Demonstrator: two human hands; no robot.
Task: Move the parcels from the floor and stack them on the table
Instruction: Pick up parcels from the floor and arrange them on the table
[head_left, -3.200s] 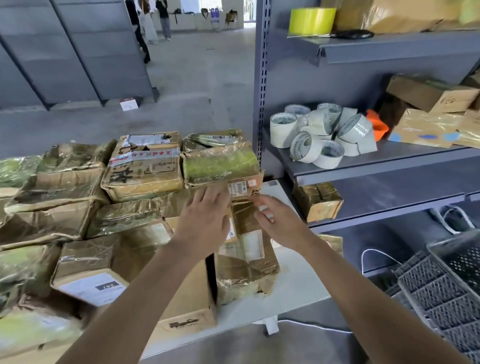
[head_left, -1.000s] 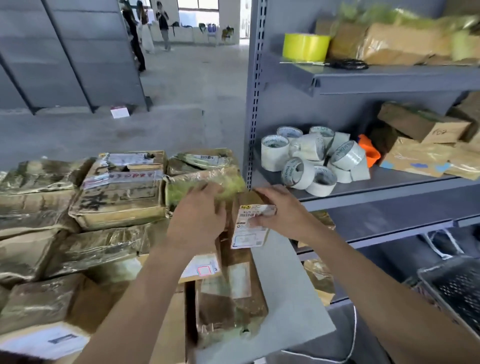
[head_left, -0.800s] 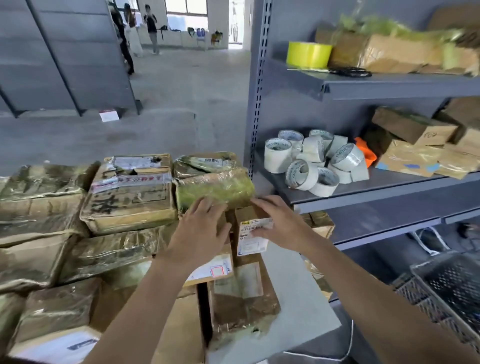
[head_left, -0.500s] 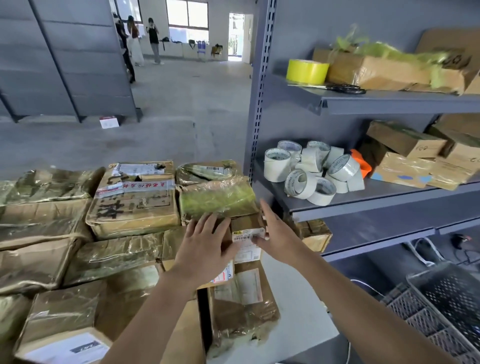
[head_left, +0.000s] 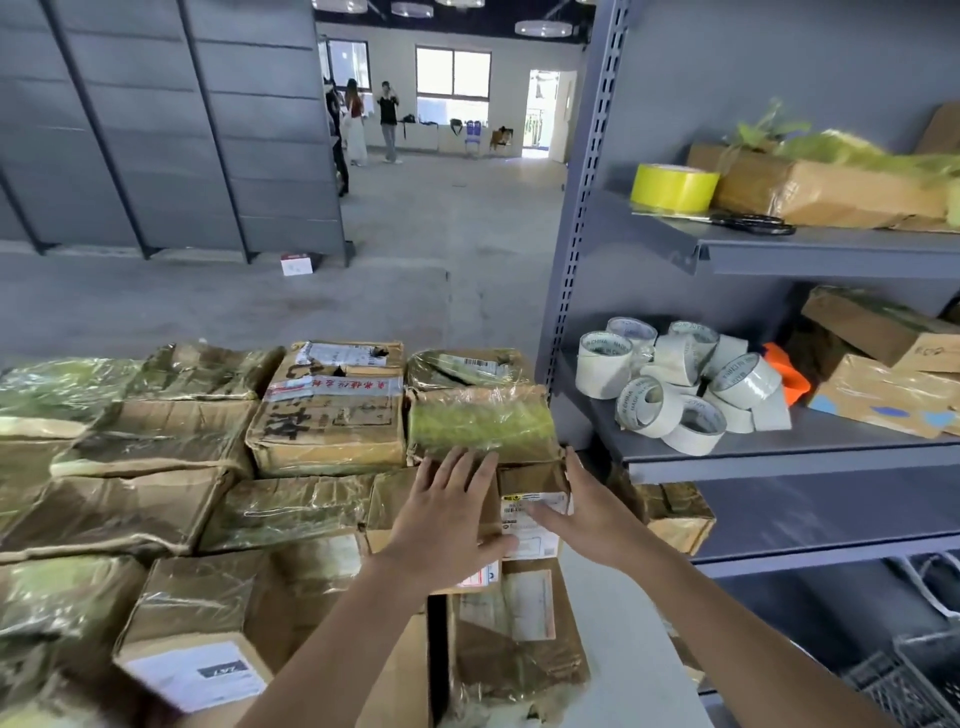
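Parcels of tape-wrapped brown cardboard (head_left: 322, 415) are already crowding the white counter (head_left: 613, 623), so I am judging the job well along, while my left hand (head_left: 452, 514) and right hand (head_left: 587, 514), fingers (head_left: 467, 465) straight and gripping nothing, are pressing a small labelled box (head_left: 530, 483) into the stack, with any parcels remaining on the floor beside me lying out of view.

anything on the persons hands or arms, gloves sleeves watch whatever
Nothing worn that shows. The left hand and right hand are ungloved, with no ring visible. The left forearm and right forearm are bare to the frame edge: no sleeve, watch or bracelet in view.
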